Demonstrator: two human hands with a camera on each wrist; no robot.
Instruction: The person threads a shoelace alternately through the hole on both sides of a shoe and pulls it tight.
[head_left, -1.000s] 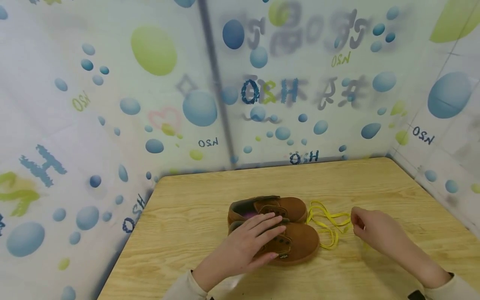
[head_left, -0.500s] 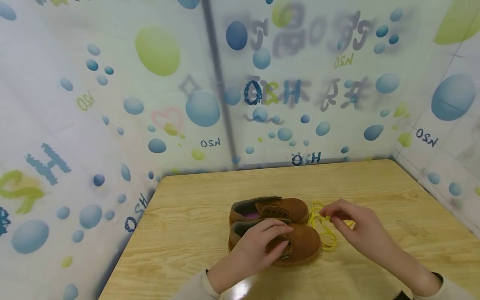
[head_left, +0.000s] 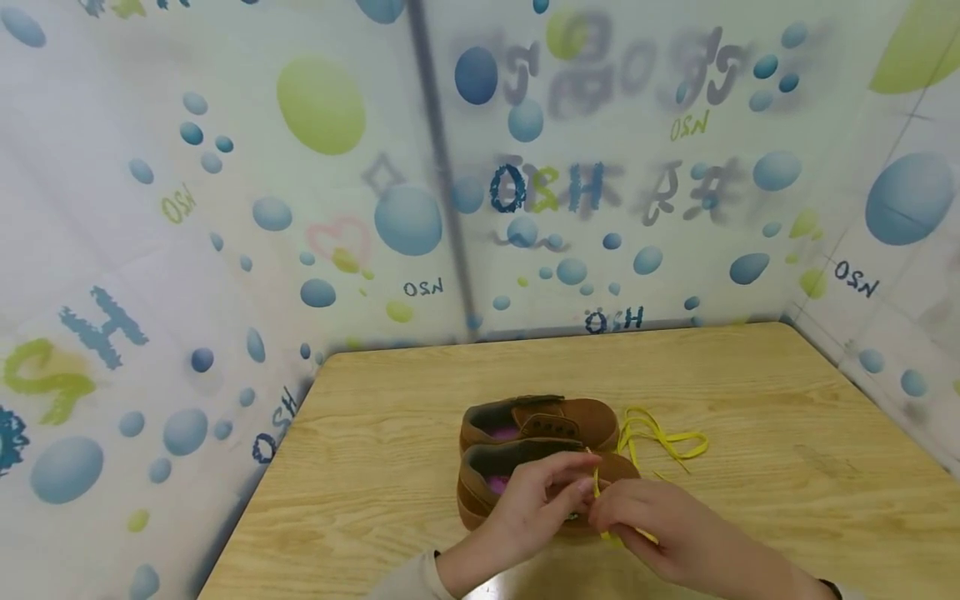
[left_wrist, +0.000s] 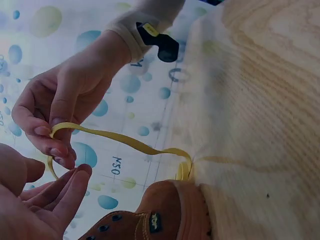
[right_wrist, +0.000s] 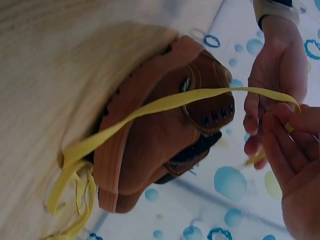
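My right hand pinches a yellow shoelace near one end, in front of the near brown shoe. From those fingers the lace runs down to the table by the toe; a short tail hangs past them. My left hand is over the near shoe's lacing area, thumb and fingers apart, close to the lace's tail; no grip on it shows. In the right wrist view the brown shoe shows a row of dark eyelets with no lace through them. Behind it stands the far brown shoe, toe also pointing right.
Loose yellow lace lies in loops on the wooden table, right of the toes. A white curtain printed with blue and green bubbles encloses the table's back and sides.
My right hand went to the loose laces, took up one yellow shoelace and carried it left to the near shoe. My left hand shifted slightly right and its fingers moved toward the lace.
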